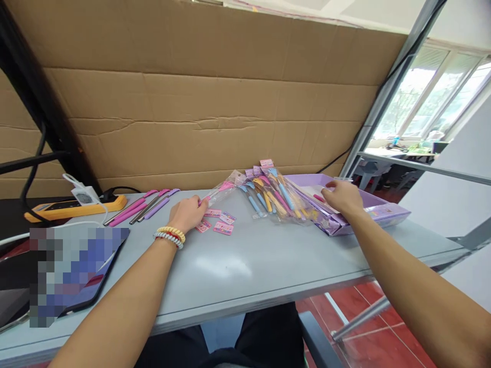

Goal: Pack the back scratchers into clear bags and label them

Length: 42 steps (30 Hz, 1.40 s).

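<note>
My left hand [187, 212] is closed on the end of a pink long-handled item in a clear plastic sleeve [226, 186], which points away across the table. Beside its fingers lie several small pink printed cards [223, 228]. My right hand [345, 197] reaches over a purple box [383, 212], its fingers curled together above the contents. What they pinch, if anything, is hidden. Between the hands is a pile of plastic-wrapped sticks [286, 197] with blue, yellow and pink handles and fork-like heads, some leaning against the box.
Several unwrapped metal rods with pink and purple handles [134, 207] lie at the left back. Behind them sits a yellow power strip [76, 207] with a white charger. A tablet-like device [95, 276] rests at the left front. Cardboard [215, 97] walls the table's back; a metal post [391, 76] stands right.
</note>
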### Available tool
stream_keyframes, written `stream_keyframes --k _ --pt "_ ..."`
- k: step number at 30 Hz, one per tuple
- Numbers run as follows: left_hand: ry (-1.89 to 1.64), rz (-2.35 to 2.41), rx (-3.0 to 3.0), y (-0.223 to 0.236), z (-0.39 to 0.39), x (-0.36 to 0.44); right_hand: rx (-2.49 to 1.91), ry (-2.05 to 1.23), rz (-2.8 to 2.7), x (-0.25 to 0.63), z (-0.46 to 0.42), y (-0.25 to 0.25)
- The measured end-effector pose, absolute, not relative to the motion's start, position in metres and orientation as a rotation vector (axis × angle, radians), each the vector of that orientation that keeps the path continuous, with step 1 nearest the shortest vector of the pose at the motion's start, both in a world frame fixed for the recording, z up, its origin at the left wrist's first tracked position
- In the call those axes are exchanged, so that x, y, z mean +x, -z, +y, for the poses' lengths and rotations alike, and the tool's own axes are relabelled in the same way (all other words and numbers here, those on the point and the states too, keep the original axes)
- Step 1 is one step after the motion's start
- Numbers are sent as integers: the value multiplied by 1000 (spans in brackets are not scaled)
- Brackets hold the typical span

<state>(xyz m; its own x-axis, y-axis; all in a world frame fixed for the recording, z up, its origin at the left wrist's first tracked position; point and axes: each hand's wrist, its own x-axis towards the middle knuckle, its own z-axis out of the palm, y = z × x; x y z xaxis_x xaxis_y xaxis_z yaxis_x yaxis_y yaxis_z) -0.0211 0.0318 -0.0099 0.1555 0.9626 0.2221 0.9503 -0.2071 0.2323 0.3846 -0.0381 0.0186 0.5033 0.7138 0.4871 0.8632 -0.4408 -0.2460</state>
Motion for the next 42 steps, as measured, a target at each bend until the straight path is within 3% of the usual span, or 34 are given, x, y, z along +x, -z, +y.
stream_keyframes --k 3,8,12,17,26,31,36,42 --pt "-488 1970 2343 12 34 -22 -1990 599 -1360 344 -38 -32" --pt "-476 2001 2291 16 37 -24 -1693 20 -2110 240 -12 -35" --pt "-500 2003 2257 16 39 -28 -1868 -217 -2433 176 11 -18" --pt "-509 1996 2279 16 40 -27 -1994 -6 -2291 153 13 11" --pt "-500 1958 2322 17 38 -22 -2004 -168 -2224 160 13 18" --pt "-512 1945 2303 16 37 -22 -1754 -101 -2145 167 9 17" --pt "-539 1911 2273 16 37 -22 -1541 -405 -2003 174 5 14" --pt "-559 1896 2252 17 38 -22 -1543 -536 -1840 178 9 16"
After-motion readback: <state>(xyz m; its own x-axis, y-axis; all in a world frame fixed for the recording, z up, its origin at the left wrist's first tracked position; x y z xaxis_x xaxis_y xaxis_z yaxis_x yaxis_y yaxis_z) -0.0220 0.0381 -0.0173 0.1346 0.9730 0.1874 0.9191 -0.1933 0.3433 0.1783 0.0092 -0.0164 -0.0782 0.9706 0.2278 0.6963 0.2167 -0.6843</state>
